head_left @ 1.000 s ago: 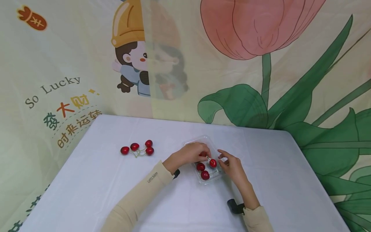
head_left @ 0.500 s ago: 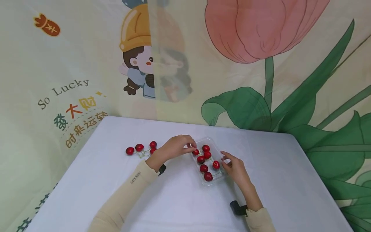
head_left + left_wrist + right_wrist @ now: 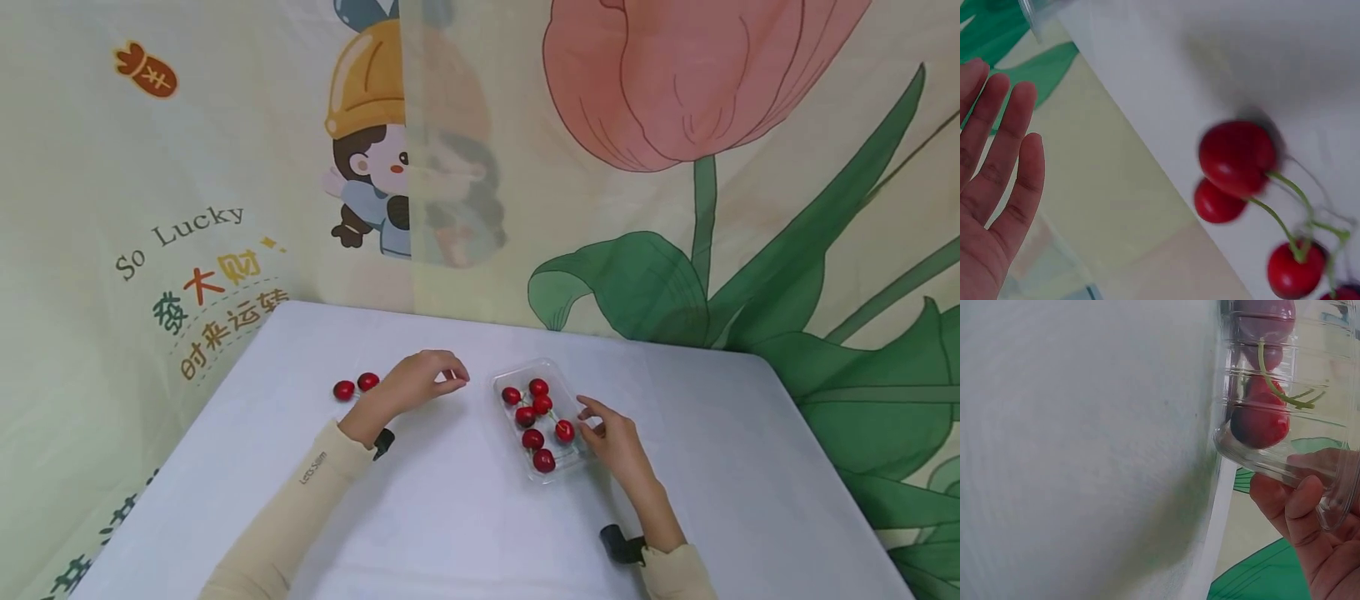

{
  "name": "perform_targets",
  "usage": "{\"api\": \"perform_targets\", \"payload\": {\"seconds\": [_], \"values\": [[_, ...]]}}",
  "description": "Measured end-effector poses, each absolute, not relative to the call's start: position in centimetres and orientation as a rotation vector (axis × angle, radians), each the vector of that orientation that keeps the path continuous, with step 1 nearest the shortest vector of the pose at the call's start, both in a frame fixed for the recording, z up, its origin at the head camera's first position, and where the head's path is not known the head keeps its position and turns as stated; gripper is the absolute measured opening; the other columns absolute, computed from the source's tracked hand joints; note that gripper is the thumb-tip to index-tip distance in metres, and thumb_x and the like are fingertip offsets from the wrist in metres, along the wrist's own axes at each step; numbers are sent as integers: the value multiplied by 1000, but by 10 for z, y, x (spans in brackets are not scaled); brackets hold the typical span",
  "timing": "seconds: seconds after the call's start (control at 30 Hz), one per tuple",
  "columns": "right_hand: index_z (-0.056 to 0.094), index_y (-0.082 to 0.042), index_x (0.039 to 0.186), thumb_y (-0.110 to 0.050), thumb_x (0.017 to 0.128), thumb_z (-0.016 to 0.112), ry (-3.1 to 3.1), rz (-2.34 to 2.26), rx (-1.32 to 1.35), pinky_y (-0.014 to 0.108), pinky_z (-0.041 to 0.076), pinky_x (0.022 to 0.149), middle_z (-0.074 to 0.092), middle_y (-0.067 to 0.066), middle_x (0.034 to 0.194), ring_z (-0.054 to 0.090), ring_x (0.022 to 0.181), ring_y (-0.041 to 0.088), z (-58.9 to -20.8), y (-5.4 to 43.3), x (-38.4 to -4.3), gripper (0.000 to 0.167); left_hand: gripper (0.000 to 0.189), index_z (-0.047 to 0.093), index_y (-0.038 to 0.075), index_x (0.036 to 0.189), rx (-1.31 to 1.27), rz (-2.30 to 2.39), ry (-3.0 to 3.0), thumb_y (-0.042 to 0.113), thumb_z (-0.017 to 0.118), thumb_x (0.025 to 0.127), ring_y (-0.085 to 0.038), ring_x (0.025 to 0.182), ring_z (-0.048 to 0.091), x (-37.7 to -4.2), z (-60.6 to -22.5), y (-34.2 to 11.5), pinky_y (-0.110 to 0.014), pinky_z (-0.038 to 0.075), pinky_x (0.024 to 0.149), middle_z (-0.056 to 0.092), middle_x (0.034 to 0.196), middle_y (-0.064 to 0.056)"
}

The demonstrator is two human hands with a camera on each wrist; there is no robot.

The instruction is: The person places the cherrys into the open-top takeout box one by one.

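My left hand (image 3: 422, 379) is above the table between the cherries and the container, its fingers relaxed and holding nothing. Under and beyond it lies a bunch of red cherries (image 3: 367, 381) joined by green stems; part of it is hidden by the hand. The left wrist view shows these cherries (image 3: 1238, 157) to the right of spread fingers (image 3: 1015, 119). A clear plastic container (image 3: 561, 398) sits to the right with several red cherries (image 3: 542, 405) inside. At its right side my right hand (image 3: 611, 437) holds the edge, fingers (image 3: 1304, 499) bent against the plastic.
A white cloth (image 3: 450, 517) covers the table. Behind it hangs a printed backdrop (image 3: 480, 292) with a tulip and a cartoon figure. A black wrist camera (image 3: 621, 546) sits on the right forearm, another (image 3: 383, 442) on the left.
My left hand has let go of cherries in the container and moved left, out over the table toward the loose bunch. The right hand has stayed at the container's edge. The head view has shifted slightly.
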State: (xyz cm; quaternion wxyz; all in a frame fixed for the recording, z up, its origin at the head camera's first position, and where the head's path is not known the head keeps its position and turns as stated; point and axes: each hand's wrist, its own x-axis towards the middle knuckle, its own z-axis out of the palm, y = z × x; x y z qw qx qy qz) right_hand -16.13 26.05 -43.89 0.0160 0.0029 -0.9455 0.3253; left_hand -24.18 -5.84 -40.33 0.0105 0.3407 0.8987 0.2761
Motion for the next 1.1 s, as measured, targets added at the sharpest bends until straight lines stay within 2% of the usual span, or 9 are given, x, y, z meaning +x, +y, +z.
{"api": "perform_targets", "payload": {"seconds": [0.17,0.4,0.57,0.9,1.1], "values": [[55,-3,135,-1,91,66,-2935,1002,11,28,57,64,67,16,108,62,74,18,-439,263,-163,45,10,73,10,99,967,921,2849,15,70,90,-13,83,63,-242,-405,-88,-30,53,73,69,92,3],[55,-2,135,0,90,65,-2929,1004,22,28,56,63,67,18,108,62,73,19,-438,263,-163,45,12,73,8,100,779,935,2899,12,70,90,-17,85,63,-239,-409,-126,-34,52,75,69,94,0],[55,-3,135,0,91,65,-2933,1014,8,28,57,64,67,17,108,62,74,18,-439,263,-162,46,12,73,6,99,705,923,2926,13,71,90,-17,81,62,-233,-417,-146,-35,53,73,68,92,-2],[55,-1,134,1,89,66,-2933,998,21,30,58,65,67,18,107,63,74,19,-441,261,-161,46,11,73,4,98,619,906,2942,8,72,88,-17,80,61,-225,-438,-166,-36,55,76,69,90,-3],[55,-2,134,1,89,66,-2931,1001,26,30,58,65,68,18,107,63,75,19,-441,259,-161,46,12,73,4,99,522,866,2956,9,71,89,-18,79,60,-222,-443,-170,-36,54,74,69,91,-5]]}}
